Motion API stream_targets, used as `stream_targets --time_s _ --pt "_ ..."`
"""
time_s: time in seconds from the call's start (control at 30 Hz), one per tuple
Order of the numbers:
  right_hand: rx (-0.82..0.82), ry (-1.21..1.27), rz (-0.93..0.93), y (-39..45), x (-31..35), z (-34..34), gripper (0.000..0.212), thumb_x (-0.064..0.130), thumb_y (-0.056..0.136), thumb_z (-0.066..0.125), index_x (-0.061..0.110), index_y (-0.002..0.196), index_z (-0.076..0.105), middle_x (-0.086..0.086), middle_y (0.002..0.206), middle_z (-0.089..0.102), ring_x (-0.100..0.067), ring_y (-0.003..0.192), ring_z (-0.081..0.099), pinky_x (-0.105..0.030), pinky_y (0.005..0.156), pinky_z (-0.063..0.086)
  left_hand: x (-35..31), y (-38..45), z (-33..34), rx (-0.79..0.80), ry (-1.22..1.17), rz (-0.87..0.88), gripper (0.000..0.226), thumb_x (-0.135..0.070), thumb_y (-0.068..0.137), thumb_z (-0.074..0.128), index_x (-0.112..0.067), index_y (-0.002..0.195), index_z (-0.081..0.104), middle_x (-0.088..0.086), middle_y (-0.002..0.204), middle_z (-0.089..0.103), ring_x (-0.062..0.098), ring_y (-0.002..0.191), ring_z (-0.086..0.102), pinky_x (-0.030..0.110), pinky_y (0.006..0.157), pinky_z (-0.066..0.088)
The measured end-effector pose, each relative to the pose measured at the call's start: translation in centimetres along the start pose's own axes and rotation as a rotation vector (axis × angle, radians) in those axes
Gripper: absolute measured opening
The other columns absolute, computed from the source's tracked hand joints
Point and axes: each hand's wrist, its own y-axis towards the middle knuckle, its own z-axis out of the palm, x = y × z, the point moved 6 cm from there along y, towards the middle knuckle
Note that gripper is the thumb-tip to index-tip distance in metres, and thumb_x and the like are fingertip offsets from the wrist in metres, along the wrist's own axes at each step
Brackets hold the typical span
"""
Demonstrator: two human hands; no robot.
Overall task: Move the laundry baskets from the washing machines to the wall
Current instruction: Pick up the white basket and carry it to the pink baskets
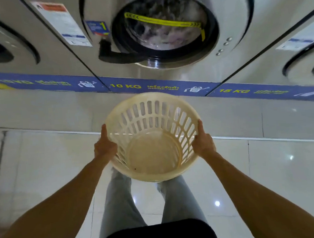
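Observation:
A round cream plastic laundry basket (pixel 153 156) with slotted sides is held off the floor in front of me, empty. My left hand (pixel 104 147) grips its left rim and my right hand (pixel 203 142) grips its right rim. Straight ahead stands a steel washing machine (pixel 165 31) with a round glass door, clothes tumbling behind it and a yellow strip across the glass.
More washing machines stand to the left (pixel 4 46) and right (pixel 304 60). A blue band (pixel 128 86) marked 10 KG and 15 KG runs along their base above a tiled step. The glossy white tile floor (pixel 268 176) spreads around my legs.

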Motion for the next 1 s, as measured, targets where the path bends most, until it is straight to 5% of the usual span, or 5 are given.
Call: stream_targets --time_s 0.23,0.4,0.57,0.7,1.0 --pt "0.01 -0.135 -0.244 -6.0 6.3 -1.9 0.08 0.043 0.104 0.044 0.034 0.16 -0.013 -0.022 0.127 0.059 -0.033 0.095 0.066 -0.046 0.086 0.058 6.2 -8.8 -4.6 -0.149 -0.196 -0.154 0.059 -0.038 0.102 0.038 -0.038 0.155 0.013 0.02 0.124 0.063 0.044 0.101 0.066 0.056 0.089 0.057" --pt "-0.006 -0.33 -0.392 -9.1 11.8 -0.9 0.08 0.034 0.104 0.046 0.034 0.16 -0.012 -0.023 0.139 0.053 -0.041 0.116 0.063 -0.051 0.098 0.051 12.9 -13.7 -5.7 -0.19 -0.335 -0.34 0.071 -0.017 0.098 0.036 -0.042 0.156 0.003 0.023 0.108 0.06 0.046 0.093 0.065 0.056 0.084 0.058" --pt "-0.02 -0.452 -0.544 -13.6 19.2 2.1 0.08 0.021 0.102 0.043 0.036 0.161 -0.008 -0.025 0.129 0.056 -0.044 0.112 0.062 -0.051 0.094 0.049 20.7 -18.3 -6.8 -0.259 -0.537 -0.455 0.079 -0.012 0.095 0.041 -0.044 0.156 0.002 0.024 0.115 0.058 0.047 0.099 0.063 0.056 0.088 0.057" --pt "0.005 -0.515 -0.695 -18.8 25.0 6.8 0.082 0.02 0.099 0.045 0.037 0.161 -0.006 -0.027 0.119 0.056 -0.043 0.104 0.062 -0.046 0.089 0.049 27.8 -22.7 -7.5 -0.325 -0.673 -0.536 0.084 -0.006 0.094 0.041 -0.045 0.156 -0.001 0.021 0.109 0.059 0.035 0.079 0.062 0.047 0.076 0.06" --pt "0.089 -0.633 -0.983 -32.1 34.4 21.2 0.078 0.018 0.1 0.048 0.031 0.163 0.004 -0.031 0.118 0.06 -0.045 0.111 0.062 -0.044 0.094 0.048 44.0 -32.8 -8.2 -0.514 -0.898 -0.64 0.07 -0.016 0.101 0.039 -0.038 0.157 0.005 0.021 0.128 0.058 0.042 0.112 0.062 0.057 0.098 0.052"
